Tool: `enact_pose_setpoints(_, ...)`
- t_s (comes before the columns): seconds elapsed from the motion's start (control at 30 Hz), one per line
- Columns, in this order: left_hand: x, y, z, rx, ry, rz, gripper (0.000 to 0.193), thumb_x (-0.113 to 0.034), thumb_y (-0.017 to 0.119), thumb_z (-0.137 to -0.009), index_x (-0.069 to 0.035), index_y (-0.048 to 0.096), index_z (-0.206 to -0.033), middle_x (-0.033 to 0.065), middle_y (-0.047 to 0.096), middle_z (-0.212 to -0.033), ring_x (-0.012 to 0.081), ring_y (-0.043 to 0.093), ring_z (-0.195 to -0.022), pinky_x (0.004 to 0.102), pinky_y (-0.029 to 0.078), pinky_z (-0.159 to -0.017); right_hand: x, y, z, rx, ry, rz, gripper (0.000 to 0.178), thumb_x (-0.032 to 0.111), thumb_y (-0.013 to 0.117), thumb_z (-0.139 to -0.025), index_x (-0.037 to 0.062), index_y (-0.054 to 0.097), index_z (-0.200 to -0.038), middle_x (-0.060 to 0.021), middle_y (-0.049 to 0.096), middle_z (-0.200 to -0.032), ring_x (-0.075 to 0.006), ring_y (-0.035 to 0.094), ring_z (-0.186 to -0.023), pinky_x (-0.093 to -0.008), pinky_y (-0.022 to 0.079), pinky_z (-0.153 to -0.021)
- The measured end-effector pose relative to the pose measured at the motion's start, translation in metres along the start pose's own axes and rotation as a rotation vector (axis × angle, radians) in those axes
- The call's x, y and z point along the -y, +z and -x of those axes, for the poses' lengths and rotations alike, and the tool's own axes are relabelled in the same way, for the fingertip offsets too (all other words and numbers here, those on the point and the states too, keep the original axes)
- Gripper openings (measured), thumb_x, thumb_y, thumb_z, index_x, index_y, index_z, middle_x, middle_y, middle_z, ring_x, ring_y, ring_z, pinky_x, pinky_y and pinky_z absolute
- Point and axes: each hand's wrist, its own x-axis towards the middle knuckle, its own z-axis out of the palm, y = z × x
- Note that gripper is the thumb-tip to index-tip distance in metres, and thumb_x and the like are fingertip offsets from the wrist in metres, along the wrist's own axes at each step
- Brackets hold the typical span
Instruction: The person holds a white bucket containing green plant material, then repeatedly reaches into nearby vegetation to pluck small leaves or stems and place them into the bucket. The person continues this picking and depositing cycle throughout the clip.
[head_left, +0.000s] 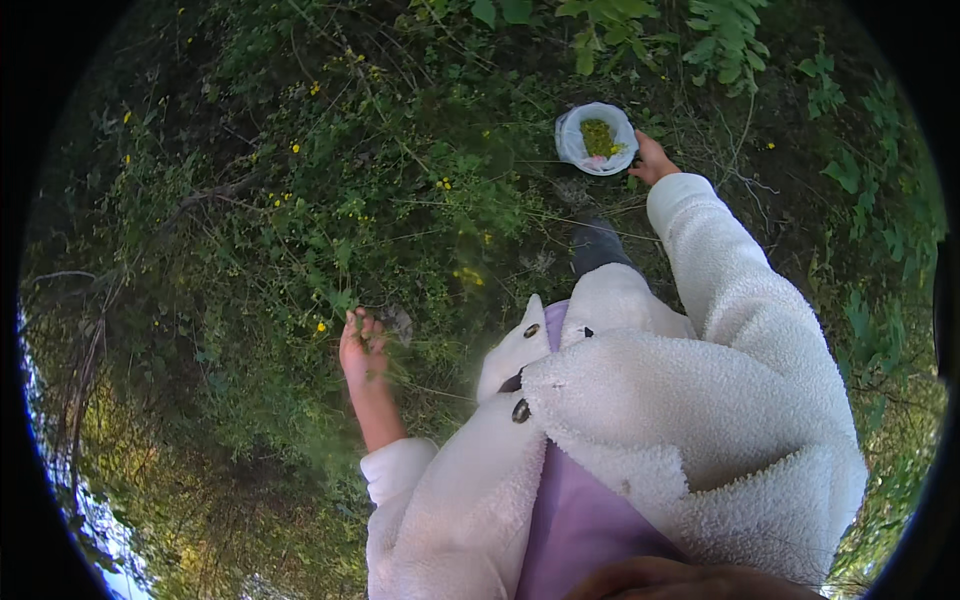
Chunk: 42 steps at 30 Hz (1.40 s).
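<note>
My right hand (653,160) grips the right side of a small round tub (572,147) lined with a white bag. Inside the tub lies a heap of yellow-green plant bits (598,138), with a small pink patch near its lower edge. Off to the left, my left hand (363,350) is among low green plants (335,250), its fingers loosely bent and apart. Leaves touch the fingertips and partly cover them; I see nothing clearly held. A yellow flower (321,327) is just left of these fingers.
More yellow flowers (444,184) dot the undergrowth. Dry twigs (215,192) cross the left side. Broad leaves (612,25) hang in at the top, and leafy stems (850,170) rise at the right. My knee in dark cloth (598,247) is below the tub.
</note>
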Motion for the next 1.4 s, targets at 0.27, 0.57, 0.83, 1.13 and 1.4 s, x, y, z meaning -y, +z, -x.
enact_pose_setpoints(0.27,0.007,0.026,0.004,-0.203,0.117,-0.355,0.024,-0.028,0.046,-0.091,-0.007,0.057,-0.086,-0.0043,0.041,-0.058,0.0046,0.034,-0.051,0.0201,0.029,-0.046,0.027,0.006,-0.019,-0.129,-0.13,0.741,0.042,0.02,0.04,-0.089,0.002,0.037,-0.127,-0.0138,0.047,-0.122,-0.0277,0.045,-0.111,-0.04,0.038,-0.089)
enact_pose_setpoints(0.57,0.011,0.025,0.032,-0.497,0.633,-1.394,0.022,-0.019,0.043,-0.088,-0.002,0.053,-0.078,0.0147,0.058,-0.073,0.0351,0.056,-0.068,0.0427,0.043,-0.059,0.021,0.247,0.173,1.099,-0.439,0.613,0.026,0.018,0.043,-0.091,-0.0011,0.055,-0.104,-0.0076,0.059,-0.096,-0.0126,0.057,-0.085,-0.0254,0.047,-0.077)
enact_pose_setpoints(0.83,0.014,0.0,0.044,-0.571,0.688,-1.477,0.02,-0.018,0.046,-0.088,-0.002,0.05,-0.078,0.015,0.054,-0.069,0.035,0.054,-0.064,0.0445,0.042,-0.057,-0.041,0.36,0.303,1.07,-1.477,1.65,0.054,0.045,0.058,-0.079,-0.0053,0.047,-0.095,-0.0234,0.056,-0.094,-0.0318,0.055,-0.092,-0.0386,0.046,-0.075)
enact_pose_setpoints(1.13,0.003,-0.034,0.018,-0.034,0.476,-0.662,0.023,-0.012,0.052,-0.08,0.0,0.053,-0.101,0.0124,0.058,-0.096,0.0226,0.055,-0.086,0.0333,0.043,-0.069,-0.106,0.358,0.293,1.06,-1.418,1.605,0.023,0.022,0.047,-0.087,0.0017,0.051,-0.077,-0.0163,0.057,-0.071,-0.0315,0.058,-0.069,-0.0415,0.045,-0.063)
enact_pose_setpoints(1.4,-0.012,-0.013,0.002,0.345,0.24,0.524,0.021,-0.018,0.049,-0.089,0.001,0.054,-0.095,0.004,0.056,-0.076,0.0157,0.055,-0.072,0.0329,0.048,-0.08,-0.126,0.332,0.28,1.189,-1.026,1.114,0.028,0.023,0.042,-0.09,0.0016,0.051,-0.074,-0.0103,0.049,-0.062,-0.0244,0.047,-0.059,-0.034,0.04,-0.059)
